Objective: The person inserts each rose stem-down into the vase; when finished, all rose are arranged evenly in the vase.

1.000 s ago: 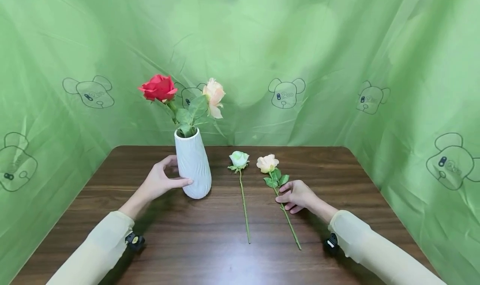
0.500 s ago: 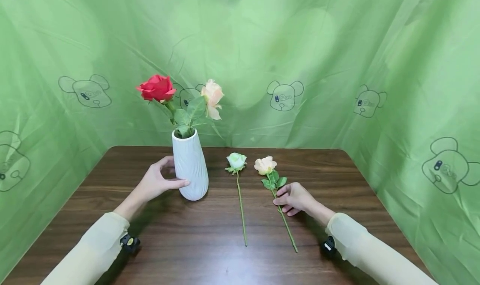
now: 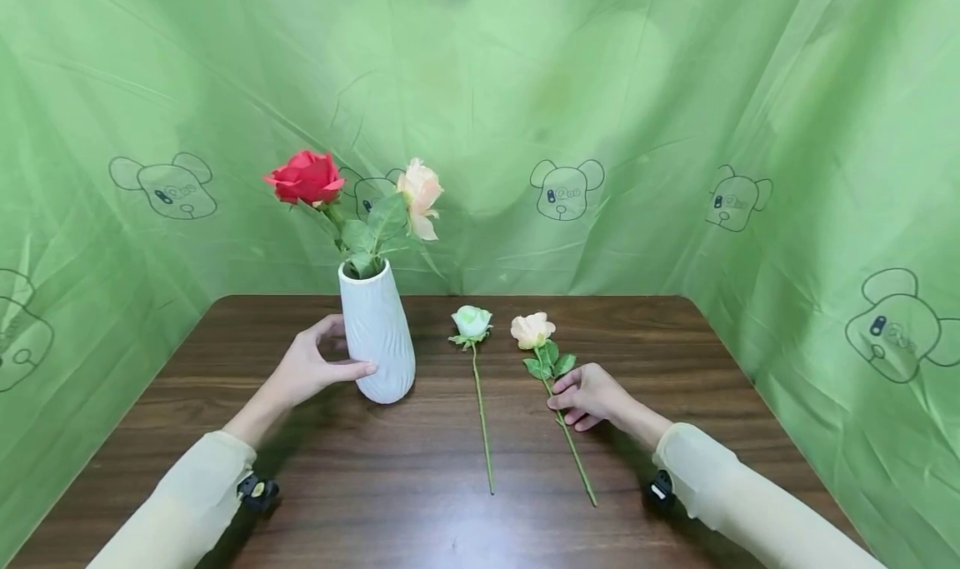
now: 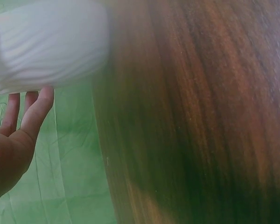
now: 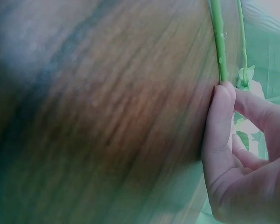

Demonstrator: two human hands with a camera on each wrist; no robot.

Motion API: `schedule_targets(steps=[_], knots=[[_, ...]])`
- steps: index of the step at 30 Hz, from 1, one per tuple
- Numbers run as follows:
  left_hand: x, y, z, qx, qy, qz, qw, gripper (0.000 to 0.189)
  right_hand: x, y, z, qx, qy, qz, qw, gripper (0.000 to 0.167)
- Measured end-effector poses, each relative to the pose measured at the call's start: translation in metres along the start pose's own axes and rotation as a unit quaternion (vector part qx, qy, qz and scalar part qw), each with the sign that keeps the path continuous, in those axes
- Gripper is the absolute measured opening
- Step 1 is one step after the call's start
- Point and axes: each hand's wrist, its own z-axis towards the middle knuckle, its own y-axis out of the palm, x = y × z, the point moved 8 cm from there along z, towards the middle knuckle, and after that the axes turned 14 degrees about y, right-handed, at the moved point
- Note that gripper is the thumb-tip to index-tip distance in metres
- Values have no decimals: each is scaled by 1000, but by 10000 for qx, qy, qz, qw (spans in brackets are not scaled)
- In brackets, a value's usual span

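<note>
A white ribbed vase [image 3: 378,336] stands upright on the table, holding a red rose [image 3: 306,177] and a peach rose [image 3: 422,194] with green leaves. My left hand [image 3: 318,365] grips the vase from its left side, thumb across the front and fingers partly hidden behind. In the left wrist view those fingers reach up to the vase [image 4: 51,46]. A second peach rose [image 3: 533,331] lies on the table, and my right hand [image 3: 592,396] pinches its stem just below the leaves. The right wrist view shows this green stem [image 5: 218,42] between thumb and fingers.
A pale green-white rose [image 3: 472,323] lies between the vase and the right hand, its stem pointing towards me. The brown wooden table [image 3: 375,486] ends at a green curtain [image 3: 480,69] printed with bear heads, which surrounds the back and sides.
The head view has shifted slightly, so the vase and flowers sit a little further left in it. Both hands keep their holds on the vase and the rose stem.
</note>
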Motion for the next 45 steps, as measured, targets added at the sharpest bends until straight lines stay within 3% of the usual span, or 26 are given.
schedule_targets(steps=[17,26,34,45], knots=[[1,-4,-3,-48,44,73,10000,66,-2,3,-4,-179,92,285,9994,25],[0,-10,-3,21,-54,176,9998,67,-20,-3,-9,-551,-53,430,9975,30],[2,-12,-7,-26,-79,443,9990,65,-22,-3,-8,-746,111,429,9962,28],[1,-1,-1,-86,-75,169,9998,66,-18,-8,-16,-1353,14,843,9872,48]])
